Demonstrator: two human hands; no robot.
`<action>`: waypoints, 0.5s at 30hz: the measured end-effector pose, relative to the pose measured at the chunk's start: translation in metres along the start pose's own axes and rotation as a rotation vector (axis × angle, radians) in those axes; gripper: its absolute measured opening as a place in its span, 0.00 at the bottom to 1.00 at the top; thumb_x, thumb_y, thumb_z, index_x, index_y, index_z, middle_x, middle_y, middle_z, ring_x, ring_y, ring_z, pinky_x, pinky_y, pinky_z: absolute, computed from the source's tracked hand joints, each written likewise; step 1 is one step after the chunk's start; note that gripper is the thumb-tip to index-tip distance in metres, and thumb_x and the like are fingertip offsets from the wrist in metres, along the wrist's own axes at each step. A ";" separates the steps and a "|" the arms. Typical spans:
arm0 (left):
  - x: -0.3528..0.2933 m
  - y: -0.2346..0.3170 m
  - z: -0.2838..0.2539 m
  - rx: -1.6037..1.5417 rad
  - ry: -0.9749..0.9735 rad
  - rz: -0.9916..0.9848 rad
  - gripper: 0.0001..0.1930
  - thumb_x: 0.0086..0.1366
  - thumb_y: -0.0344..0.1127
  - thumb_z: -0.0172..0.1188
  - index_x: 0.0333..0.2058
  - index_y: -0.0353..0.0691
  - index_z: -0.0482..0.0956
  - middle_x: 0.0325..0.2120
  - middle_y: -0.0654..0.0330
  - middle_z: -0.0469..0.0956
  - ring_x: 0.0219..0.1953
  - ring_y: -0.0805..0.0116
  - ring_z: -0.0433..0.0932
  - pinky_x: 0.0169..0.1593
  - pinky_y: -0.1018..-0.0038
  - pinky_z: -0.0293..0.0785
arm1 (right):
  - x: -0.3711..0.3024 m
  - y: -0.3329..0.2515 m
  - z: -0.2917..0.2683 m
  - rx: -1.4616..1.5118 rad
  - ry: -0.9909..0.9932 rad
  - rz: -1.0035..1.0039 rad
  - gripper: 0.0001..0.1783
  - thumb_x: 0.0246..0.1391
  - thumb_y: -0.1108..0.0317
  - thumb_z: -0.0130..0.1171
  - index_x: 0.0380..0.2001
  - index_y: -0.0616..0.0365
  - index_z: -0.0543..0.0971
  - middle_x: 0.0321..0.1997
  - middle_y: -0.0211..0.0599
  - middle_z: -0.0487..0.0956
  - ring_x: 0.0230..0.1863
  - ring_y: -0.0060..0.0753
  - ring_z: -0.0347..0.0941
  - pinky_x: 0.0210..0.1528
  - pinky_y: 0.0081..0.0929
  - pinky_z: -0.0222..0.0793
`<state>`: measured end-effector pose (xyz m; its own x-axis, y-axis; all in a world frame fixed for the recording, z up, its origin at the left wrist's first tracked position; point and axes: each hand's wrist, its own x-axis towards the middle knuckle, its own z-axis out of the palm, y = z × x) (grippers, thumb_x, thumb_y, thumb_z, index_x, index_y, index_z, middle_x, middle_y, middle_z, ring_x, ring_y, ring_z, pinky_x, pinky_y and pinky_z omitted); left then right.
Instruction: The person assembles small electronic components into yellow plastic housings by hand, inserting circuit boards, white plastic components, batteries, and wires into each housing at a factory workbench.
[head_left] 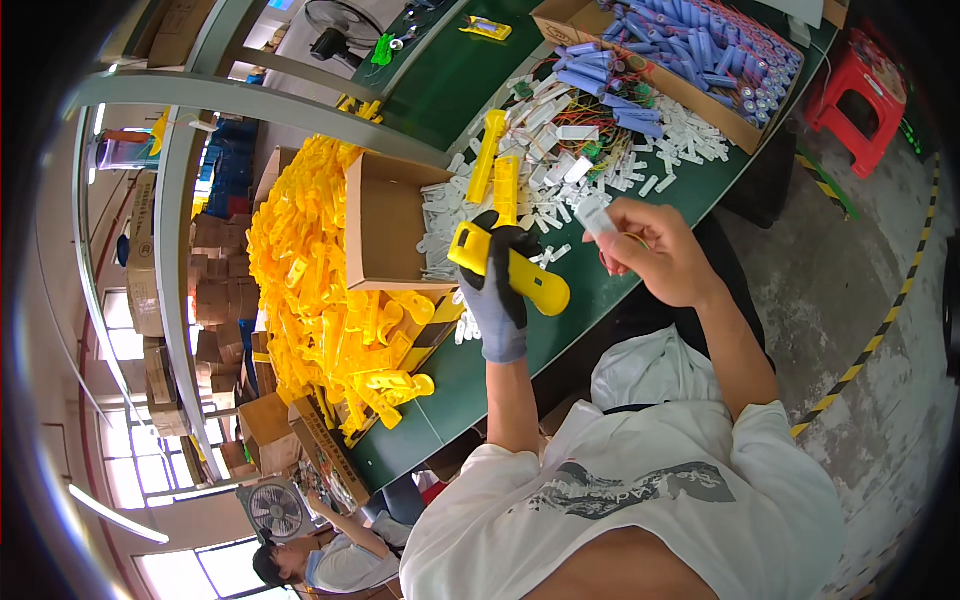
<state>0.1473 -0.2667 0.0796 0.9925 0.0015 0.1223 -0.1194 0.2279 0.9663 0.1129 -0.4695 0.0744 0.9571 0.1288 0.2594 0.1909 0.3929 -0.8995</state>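
In my left hand (495, 305), which wears a grey and black glove, is a long yellow plastic housing (543, 283) with a rounded end. The gloved fingers wrap around its middle. My bare right hand (668, 258) pinches a small whitish plastic piece (594, 216) between thumb and fingers. A thin wire seems to show by those fingers. Both hands are apart, above the near edge of the green table (540, 345). Just beyond my left hand, two more yellow housings (487, 158) lie on a spread of small white plastic parts (655, 150).
A large heap of yellow housings (310, 260) lies at the left beside an open cardboard box (400, 220). Blue cylindrical battery cells (700, 50) fill a carton at the back right, near tangled wires (585, 115). A red stool (862, 100) stands right; another person (345, 555) sits lower left.
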 end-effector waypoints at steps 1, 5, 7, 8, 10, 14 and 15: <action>0.002 0.004 0.005 0.136 -0.015 0.084 0.18 0.60 0.25 0.56 0.50 0.34 0.69 0.32 0.57 0.77 0.32 0.70 0.77 0.39 0.75 0.74 | 0.002 -0.001 0.004 -0.140 -0.031 0.015 0.12 0.61 0.65 0.52 0.33 0.64 0.78 0.23 0.26 0.72 0.24 0.15 0.66 0.29 0.16 0.63; 0.011 0.029 0.008 0.658 -0.346 0.267 0.26 0.51 0.24 0.62 0.51 0.35 0.70 0.32 0.59 0.77 0.33 0.74 0.74 0.38 0.78 0.71 | 0.005 0.011 0.004 -0.083 -0.104 0.109 0.13 0.61 0.65 0.53 0.32 0.66 0.78 0.19 0.24 0.69 0.21 0.13 0.62 0.25 0.16 0.58; 0.018 0.033 0.005 0.845 -0.392 0.355 0.31 0.48 0.34 0.70 0.52 0.36 0.70 0.34 0.56 0.78 0.32 0.66 0.76 0.39 0.74 0.72 | 0.007 0.015 -0.002 0.008 -0.151 0.154 0.14 0.61 0.64 0.53 0.34 0.65 0.79 0.17 0.23 0.69 0.21 0.12 0.60 0.23 0.15 0.55; 0.023 0.037 0.004 0.846 -0.400 0.354 0.31 0.48 0.34 0.70 0.52 0.36 0.70 0.34 0.56 0.78 0.32 0.66 0.76 0.39 0.74 0.72 | 0.006 0.015 -0.005 0.010 -0.143 0.151 0.14 0.61 0.64 0.53 0.34 0.65 0.79 0.17 0.23 0.69 0.21 0.12 0.60 0.23 0.15 0.55; 0.034 0.045 0.007 1.251 -0.489 0.662 0.36 0.44 0.47 0.73 0.51 0.38 0.71 0.36 0.53 0.77 0.34 0.57 0.77 0.41 0.68 0.73 | 0.003 0.010 -0.013 0.097 -0.133 0.163 0.12 0.59 0.64 0.56 0.33 0.64 0.80 0.17 0.22 0.68 0.20 0.11 0.58 0.23 0.16 0.55; 0.040 0.057 0.015 1.579 -0.704 0.804 0.32 0.47 0.56 0.67 0.46 0.41 0.73 0.34 0.55 0.76 0.35 0.60 0.76 0.40 0.66 0.72 | -0.002 0.002 -0.014 -0.276 -0.047 0.032 0.09 0.55 0.66 0.60 0.33 0.62 0.80 0.17 0.24 0.71 0.18 0.15 0.60 0.22 0.17 0.55; 0.040 0.061 0.016 1.587 -0.703 0.803 0.32 0.47 0.56 0.67 0.46 0.41 0.73 0.34 0.55 0.76 0.35 0.60 0.76 0.40 0.66 0.72 | -0.001 0.002 -0.013 -0.493 0.030 -0.166 0.07 0.50 0.71 0.63 0.33 0.60 0.81 0.18 0.25 0.71 0.19 0.18 0.62 0.22 0.18 0.57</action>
<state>0.1791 -0.2682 0.1472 0.5599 -0.7920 0.2435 -0.7937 -0.5970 -0.1169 0.1151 -0.4804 0.0683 0.9096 0.0721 0.4092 0.4139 -0.0706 -0.9076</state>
